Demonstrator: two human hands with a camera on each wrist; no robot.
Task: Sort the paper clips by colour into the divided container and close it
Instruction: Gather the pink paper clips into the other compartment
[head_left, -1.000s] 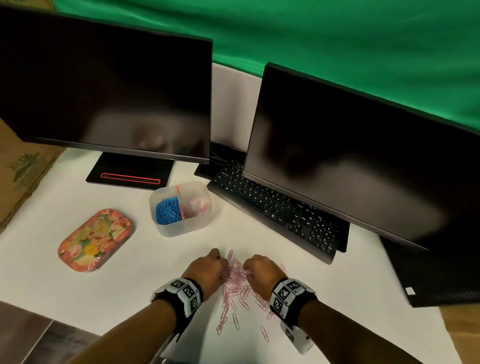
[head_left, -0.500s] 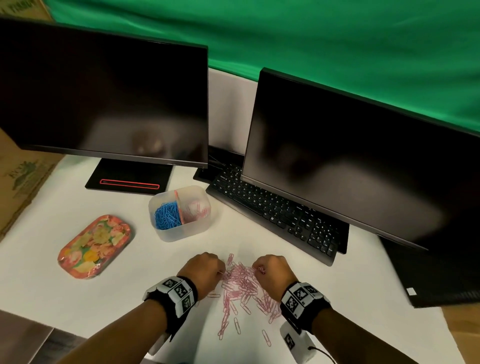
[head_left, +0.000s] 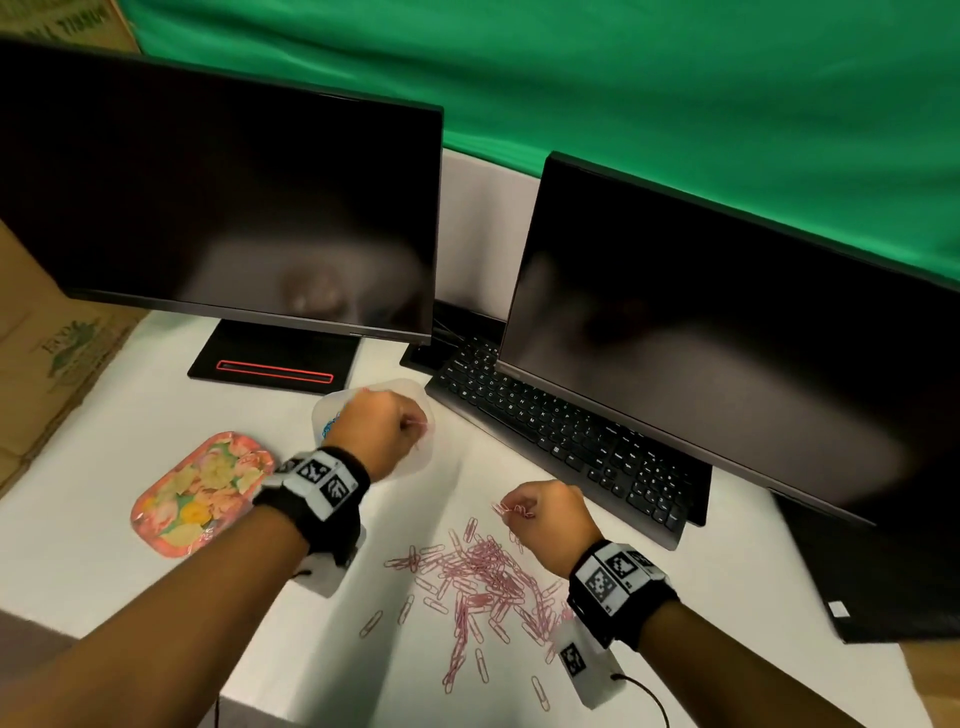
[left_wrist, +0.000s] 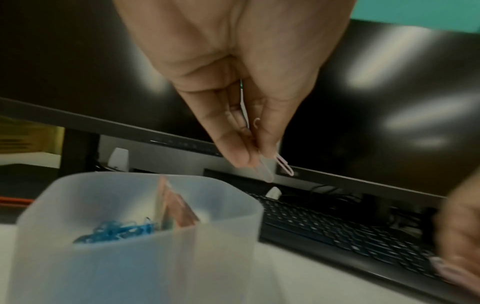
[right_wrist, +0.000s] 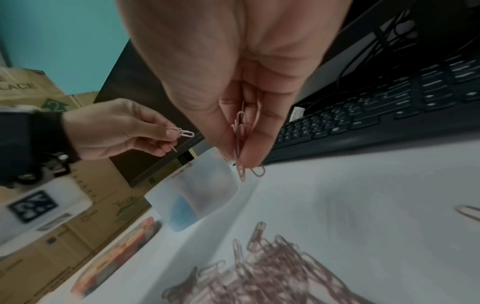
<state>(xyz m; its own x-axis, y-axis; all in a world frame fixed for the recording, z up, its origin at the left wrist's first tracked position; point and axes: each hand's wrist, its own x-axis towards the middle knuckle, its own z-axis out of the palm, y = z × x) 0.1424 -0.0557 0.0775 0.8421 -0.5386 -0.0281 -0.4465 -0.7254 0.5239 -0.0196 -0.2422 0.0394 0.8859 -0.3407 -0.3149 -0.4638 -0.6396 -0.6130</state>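
Note:
A heap of pink paper clips (head_left: 483, 577) lies on the white table near its front edge. The translucent divided container (left_wrist: 135, 236) stands beyond it, with blue clips (left_wrist: 116, 232) in its left compartment and a pink divider (left_wrist: 176, 211). My left hand (head_left: 382, 431) hovers over the container (head_left: 423, 452) and pinches a few pink clips (left_wrist: 275, 166). My right hand (head_left: 550, 514) is raised above the heap and pinches a small bunch of pink clips (right_wrist: 242, 144). The right compartment's contents are hidden.
A floral lid (head_left: 202, 491) lies left of the container. Two dark monitors (head_left: 234, 208) and a black keyboard (head_left: 566, 436) close off the back. A cardboard box (head_left: 47, 332) stands at the far left. The table's front edge (head_left: 311, 696) is close to my forearms.
Both hands have lifted off the heap, each with pink clips. The left hand has moved up and away to above the container; the right has risen slightly.

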